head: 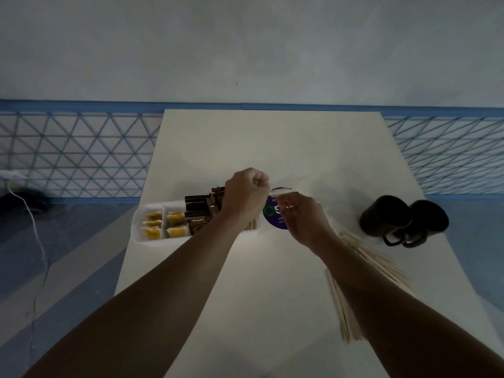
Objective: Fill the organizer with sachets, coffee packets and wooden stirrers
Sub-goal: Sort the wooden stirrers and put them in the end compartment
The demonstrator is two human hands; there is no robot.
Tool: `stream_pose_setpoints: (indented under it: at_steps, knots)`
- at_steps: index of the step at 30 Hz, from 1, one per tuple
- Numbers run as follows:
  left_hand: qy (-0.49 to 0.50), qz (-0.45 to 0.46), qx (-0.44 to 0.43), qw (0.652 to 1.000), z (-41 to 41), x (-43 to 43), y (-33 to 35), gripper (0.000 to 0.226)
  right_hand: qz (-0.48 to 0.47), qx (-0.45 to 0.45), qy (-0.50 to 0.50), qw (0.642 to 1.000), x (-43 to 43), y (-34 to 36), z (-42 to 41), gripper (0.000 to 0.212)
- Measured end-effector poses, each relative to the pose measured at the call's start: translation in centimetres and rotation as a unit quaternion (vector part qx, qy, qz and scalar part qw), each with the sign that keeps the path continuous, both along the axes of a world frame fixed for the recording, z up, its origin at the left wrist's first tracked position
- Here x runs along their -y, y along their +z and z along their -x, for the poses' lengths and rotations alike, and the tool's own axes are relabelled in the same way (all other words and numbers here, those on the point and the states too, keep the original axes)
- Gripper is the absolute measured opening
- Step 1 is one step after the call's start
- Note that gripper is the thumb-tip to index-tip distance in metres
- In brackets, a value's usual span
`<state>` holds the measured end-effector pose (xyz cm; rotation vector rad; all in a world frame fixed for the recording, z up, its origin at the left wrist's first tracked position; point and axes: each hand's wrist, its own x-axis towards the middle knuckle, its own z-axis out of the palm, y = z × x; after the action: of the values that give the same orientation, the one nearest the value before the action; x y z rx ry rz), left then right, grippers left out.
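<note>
My left grip (246, 197) and right grip (302, 216) pinch a wrapper (274, 214) between them. Left of both, the organizer (139, 233) holds five sachets (153, 223) and coffee packets (196, 211). Stirrers (362, 268) lie under my right forearm, and two mugs (403, 216) stand further right.

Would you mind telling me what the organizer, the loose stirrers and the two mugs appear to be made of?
Organizer: probably moulded plastic. It is white and smooth, with a rounded rim and thin dividers.
Loose stirrers: wood, seen as pale, matt, thin flat strips.
Two mugs: dark with a slight sheen, possibly glazed ceramic, though the dim picture leaves that open.
</note>
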<state>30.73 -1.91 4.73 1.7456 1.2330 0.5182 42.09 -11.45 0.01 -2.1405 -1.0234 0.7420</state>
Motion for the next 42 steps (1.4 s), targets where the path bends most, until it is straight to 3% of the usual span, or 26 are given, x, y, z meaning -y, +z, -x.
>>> stream_pose_setpoints:
  at_steps: [7,16,24,33,39,42]
  knots:
    - [-0.060,0.051,-0.053,0.995,-3.4,6.1,-3.0,0.012,0.029,0.038,-0.037,0.998,6.7,-1.2,-2.6,0.023]
    - [-0.135,0.180,-0.117,0.967,-6.3,13.3,-5.2,0.011,0.101,0.065,-0.094,0.988,15.9,-1.6,-6.9,0.033]
    - [-0.173,0.257,-0.165,0.936,-7.6,17.5,-6.5,0.013,0.132,0.083,-0.058,0.986,19.7,-3.2,-9.1,0.048]
    - [-0.166,0.248,-0.212,0.931,-8.6,18.9,-8.0,0.031,0.169,0.140,-0.015,0.975,20.1,-4.8,-9.9,0.056]
    - [-0.176,0.143,-0.248,0.942,-8.9,19.8,-8.3,0.033,0.173,0.119,-0.021,0.977,19.8,-4.8,-10.3,0.044]
    - [-0.167,0.137,-0.244,0.945,-9.2,20.3,-8.5,0.038,0.190,0.125,-0.016,0.974,19.8,-4.9,-10.4,0.030]
